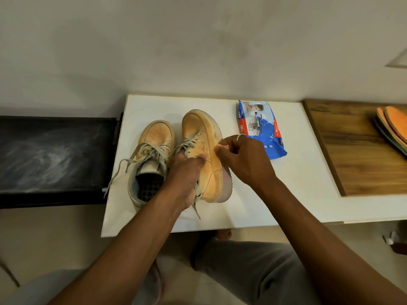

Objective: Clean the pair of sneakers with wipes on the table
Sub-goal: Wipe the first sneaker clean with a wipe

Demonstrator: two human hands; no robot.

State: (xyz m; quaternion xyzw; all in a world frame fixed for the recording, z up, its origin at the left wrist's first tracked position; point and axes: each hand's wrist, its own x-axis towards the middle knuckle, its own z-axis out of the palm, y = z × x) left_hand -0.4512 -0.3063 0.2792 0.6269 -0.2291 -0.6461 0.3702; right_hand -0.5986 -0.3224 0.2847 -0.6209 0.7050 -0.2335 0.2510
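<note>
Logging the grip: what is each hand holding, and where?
Left hand grips the tilted sneaker at its collar, thumb on the outer side. Right hand is curled against that sneaker's side; whether it pinches anything cannot be told.

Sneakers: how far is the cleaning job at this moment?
Done: nothing visibly; both look soiled. In hand: the left hand grips the tilted sneaker while the right hand curls at its side, contents unclear. Left: the other sneaker, untouched; wipes pack lies nearby.
</note>
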